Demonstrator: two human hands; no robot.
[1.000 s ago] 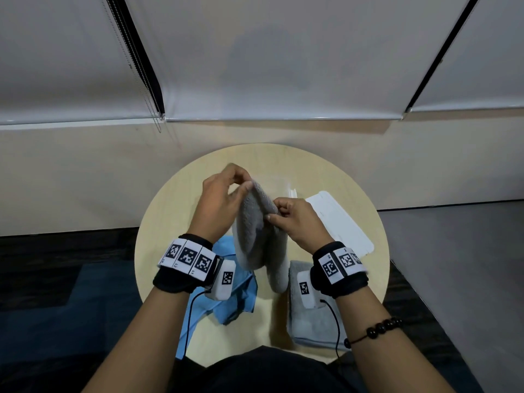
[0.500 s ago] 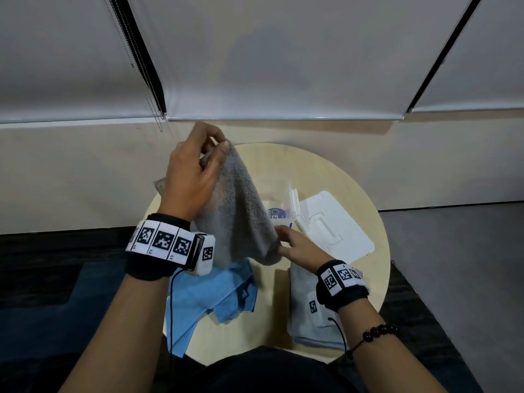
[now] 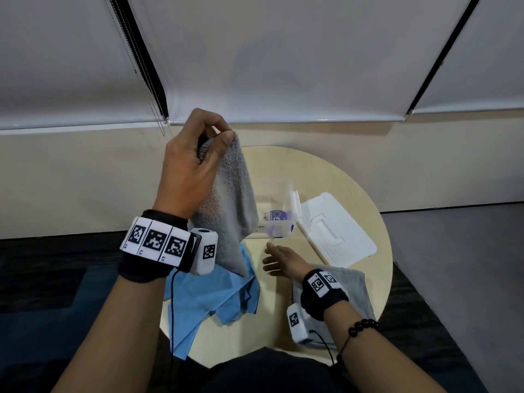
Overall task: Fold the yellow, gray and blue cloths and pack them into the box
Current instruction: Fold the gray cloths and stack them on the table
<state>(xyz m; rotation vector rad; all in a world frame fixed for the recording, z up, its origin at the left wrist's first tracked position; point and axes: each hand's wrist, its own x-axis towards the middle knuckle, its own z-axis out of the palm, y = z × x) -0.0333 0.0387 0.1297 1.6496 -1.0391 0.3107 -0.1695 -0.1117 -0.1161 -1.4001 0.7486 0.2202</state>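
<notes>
Gray cloth [image 3: 232, 199] hangs down from the left hand [image 3: 192, 171], which is held up high over the left side of the round table [image 3: 354, 188]. The thumb and the curled fingers pinch the top edge of this cloth, and the rest drops down in a long soft fold. A left wrist band [image 3: 158, 242] with black and white square marks wraps that wrist. Below it, the blue cloth [image 3: 209, 296] lies crumpled on the table, and part of it hangs over the near left edge. The bottom of the gray cloth hangs in front of the blue cloth, but I cannot tell if they touch. Next comes the clear box [image 3: 276, 205], open on the table, with its left side hidden behind the hanging cloth. The right hand [image 3: 283, 260] is low over the table, just in front of the box. Its fingers are loose and a little spread, and they hold nothing. A white lid [image 3: 334, 231] lies flat just beside the box on the right. The second gray cloth [image 3: 357, 285] lies folded flat on the near right side of the table, under the right wrist. That arm has a bead bracelet [image 3: 363, 326].
</notes>
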